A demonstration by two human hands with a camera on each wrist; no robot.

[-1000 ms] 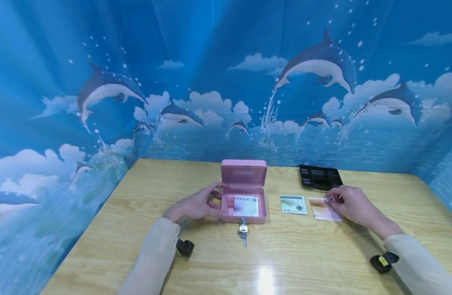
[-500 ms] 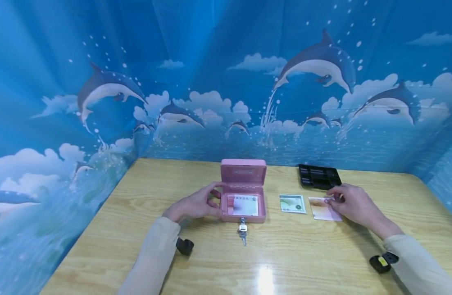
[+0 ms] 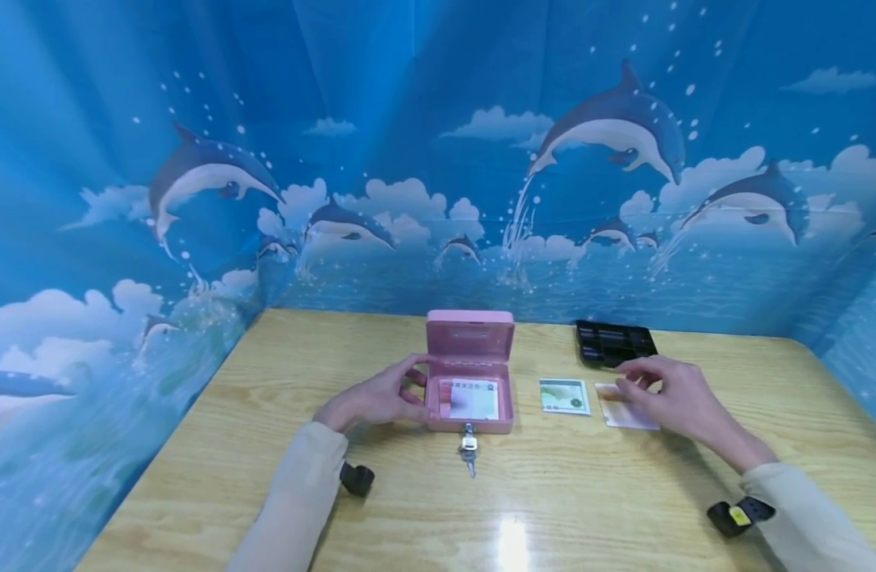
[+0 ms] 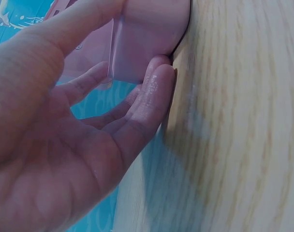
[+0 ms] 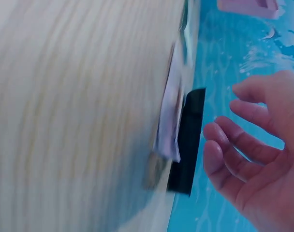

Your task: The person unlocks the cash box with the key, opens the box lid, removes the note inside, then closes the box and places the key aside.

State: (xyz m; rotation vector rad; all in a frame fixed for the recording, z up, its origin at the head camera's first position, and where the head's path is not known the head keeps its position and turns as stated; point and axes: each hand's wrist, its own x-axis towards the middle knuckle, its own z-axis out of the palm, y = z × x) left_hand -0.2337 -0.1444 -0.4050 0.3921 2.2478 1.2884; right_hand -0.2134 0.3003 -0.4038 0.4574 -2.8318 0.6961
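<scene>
A small pink cash box (image 3: pixel 469 425) stands on the table with its lid raised. Inside lies a banknote (image 3: pixel 480 400) with a reddish left end. My left hand (image 3: pixel 383 395) holds the box at its left side, thumb by the front corner and forefinger up near the hinge; in the left wrist view other fingers bend against the box wall. My right hand (image 3: pixel 677 393) hovers over a pinkish banknote (image 3: pixel 619 407), its fingers loosely bent and holding nothing; the right wrist view shows a gap between fingertips and note. A green banknote (image 3: pixel 564 396) lies between box and pink note.
Keys (image 3: pixel 469 454) hang from the lock at the box front. A black compartment tray (image 3: pixel 615 343) sits behind the banknotes, near the wooden table's (image 3: pixel 552 500) back edge. A blue dolphin-print curtain (image 3: pixel 380 159) rises behind and at the sides.
My right hand's fingertips have come up off the pink banknote and shifted slightly left. The left hand and cash box stay as they were.
</scene>
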